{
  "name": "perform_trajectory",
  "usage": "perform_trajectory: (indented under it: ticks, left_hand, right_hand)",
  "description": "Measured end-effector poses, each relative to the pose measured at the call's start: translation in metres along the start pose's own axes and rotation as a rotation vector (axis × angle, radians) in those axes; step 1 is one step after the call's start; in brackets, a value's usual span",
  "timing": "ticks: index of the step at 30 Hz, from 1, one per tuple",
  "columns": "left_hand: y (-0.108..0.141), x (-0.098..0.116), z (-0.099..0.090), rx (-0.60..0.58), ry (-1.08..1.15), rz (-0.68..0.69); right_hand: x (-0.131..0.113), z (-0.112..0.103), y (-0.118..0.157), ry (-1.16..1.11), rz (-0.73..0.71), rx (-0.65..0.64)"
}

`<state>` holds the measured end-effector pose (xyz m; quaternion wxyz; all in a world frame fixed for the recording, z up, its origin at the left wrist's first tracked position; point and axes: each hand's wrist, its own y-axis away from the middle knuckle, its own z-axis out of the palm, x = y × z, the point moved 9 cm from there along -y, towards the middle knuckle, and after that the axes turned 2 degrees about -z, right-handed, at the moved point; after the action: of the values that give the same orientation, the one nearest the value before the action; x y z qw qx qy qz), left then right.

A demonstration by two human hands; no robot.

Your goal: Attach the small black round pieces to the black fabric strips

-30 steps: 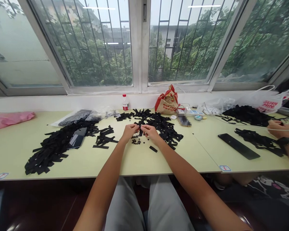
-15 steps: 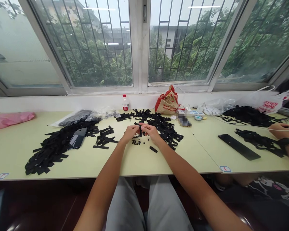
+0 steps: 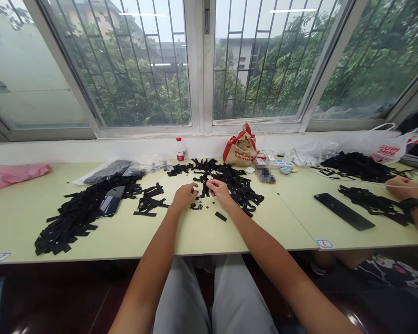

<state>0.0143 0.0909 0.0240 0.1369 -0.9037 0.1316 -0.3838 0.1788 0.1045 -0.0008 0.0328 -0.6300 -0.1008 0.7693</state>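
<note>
My right hand (image 3: 220, 192) pinches a short black fabric strip (image 3: 204, 190), which hangs down from the fingertips over the table. Just left of it, my left hand (image 3: 185, 195) is apart from the strip, its fingers bent with a small gap between thumb and forefinger; nothing shows in them. Close to that hand lie several small black rings (image 3: 196, 205), loosely scattered. One single black strip (image 3: 221, 216) rests in front of my right hand. Beyond and to the right of my right hand spreads a pile of black strips (image 3: 241, 188).
Left are a heap of black strips (image 3: 67, 218), a phone (image 3: 112, 202) and a plastic bag (image 3: 104, 171). A bottle (image 3: 181, 150) and paper bag (image 3: 241, 147) stand by the window. To the right lie a dark flat slab (image 3: 344, 211) and another person's hand (image 3: 401, 188).
My left hand has let go of the strip and moved slightly left and down, near the rings. My right hand still holds the strip, which now hangs more in view.
</note>
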Motion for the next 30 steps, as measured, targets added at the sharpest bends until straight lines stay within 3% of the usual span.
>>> perform_trajectory:
  ticks: [7, 14, 23, 30]
  left_hand:
    - [0.005, 0.011, 0.014, -0.179, -0.198, 0.153]
    - [0.003, 0.011, 0.019, -0.230, -0.220, 0.196]
    - [0.002, 0.008, 0.022, -0.193, -0.304, 0.175]
    - [0.000, 0.004, 0.020, -0.168, -0.241, 0.145]
  right_hand:
    - [0.009, -0.011, -0.003, 0.044, 0.037, 0.080]
    - [0.012, -0.009, -0.003, 0.169, 0.028, 0.074]
    - [-0.013, 0.015, 0.007, 0.656, -0.359, -0.081]
    - [-0.010, 0.018, 0.008, 0.705, -0.362, -0.107]
